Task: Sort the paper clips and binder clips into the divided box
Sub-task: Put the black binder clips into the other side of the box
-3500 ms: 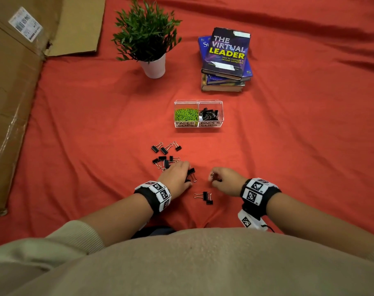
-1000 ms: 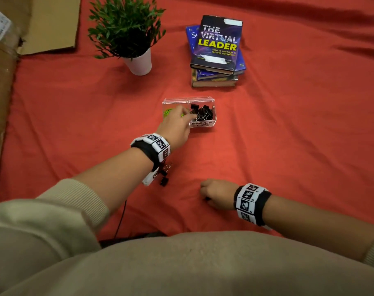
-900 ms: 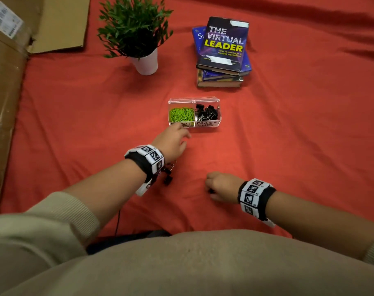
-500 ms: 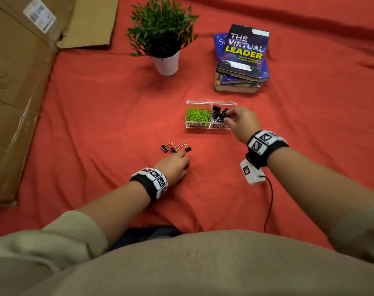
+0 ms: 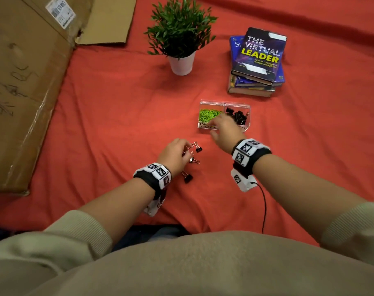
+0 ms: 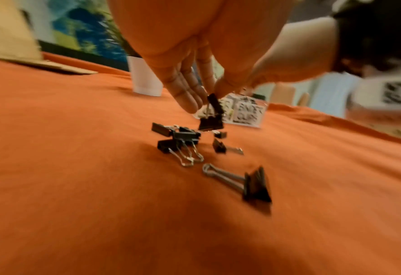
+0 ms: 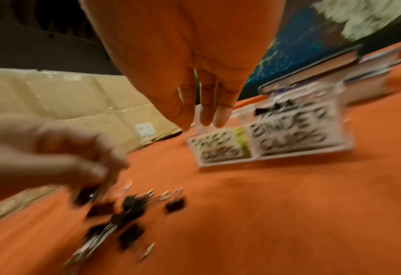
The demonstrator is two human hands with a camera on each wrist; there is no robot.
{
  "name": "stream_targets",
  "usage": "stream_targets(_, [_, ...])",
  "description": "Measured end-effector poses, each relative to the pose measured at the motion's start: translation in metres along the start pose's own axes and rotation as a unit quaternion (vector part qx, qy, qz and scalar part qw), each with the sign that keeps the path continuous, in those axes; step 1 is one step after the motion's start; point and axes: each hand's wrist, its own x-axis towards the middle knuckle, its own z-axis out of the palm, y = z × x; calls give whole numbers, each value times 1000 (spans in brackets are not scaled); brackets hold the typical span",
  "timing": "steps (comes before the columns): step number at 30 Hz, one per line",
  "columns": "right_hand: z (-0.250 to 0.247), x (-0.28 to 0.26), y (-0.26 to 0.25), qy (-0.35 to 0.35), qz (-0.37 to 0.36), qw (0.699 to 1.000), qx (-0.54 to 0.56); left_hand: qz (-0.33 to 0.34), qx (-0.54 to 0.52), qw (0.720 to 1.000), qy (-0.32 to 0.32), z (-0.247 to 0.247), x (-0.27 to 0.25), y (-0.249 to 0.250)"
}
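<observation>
1. The step in hand is clearing the last binder clips off the red cloth [image 5: 109, 116]; the paper clips [image 5: 208, 115] already lie as a green heap in the left compartment of the box [image 5: 247, 107], and none show loose on the cloth.
2. The left hand [image 5: 175, 155] hangs over the loose pile [image 6: 183, 141], its grip pinched on one clip [image 6: 210, 121] by the wire handle, between thumb and fingertips [image 6: 190, 100]. The left wrist view shows that clip hanging just clear of the cloth, above the others.
3. The right hand [image 5: 223, 130] hovers in front of the box, over the labelled near wall. Its fingers [image 7: 206, 109] hang straight and slightly apart in the right wrist view, and they hold nothing that I can see.
4. The box stands well beyond the pile, between it and the books [image 5: 257, 63]. The right compartment already holds black clips [image 5: 238, 117].
5. Several clips remain on the cloth, some tangled handle over handle, with one [image 6: 253, 186] lying apart, nearest the left wrist.
6. The next move, as I judge it, calls for carrying the pinched clip forward and right to the right compartment, then letting go over the black heap, not the green one.
7. The right hand looks free to come to the pile for another clip, so the two hands should keep out of each other's way.
8. A tangled neighbour may lift along with the pinched clip.
</observation>
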Motion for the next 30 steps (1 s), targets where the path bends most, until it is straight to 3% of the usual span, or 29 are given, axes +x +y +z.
stream_targets(4, [46,-8,-30,-142,-19,989,-37,-119,-113,984,75,-16,18,-13])
stream_targets(8, [65,-11,-33,-140,-33,985,-97,-171,-92,980,39,-20,26,-27])
stream_targets(13, [72,-15,-25,-141,-39,987,-61,-142,-15,990,-17,-15,22,-36])
stream_targets(25, [64,-18,-15,-155,91,982,48,-113,64,989,-66,-9,25,-30])
stream_targets(30, [30,-18,2,-83,143,980,113,-103,62,991,-58,-8,28,-28])
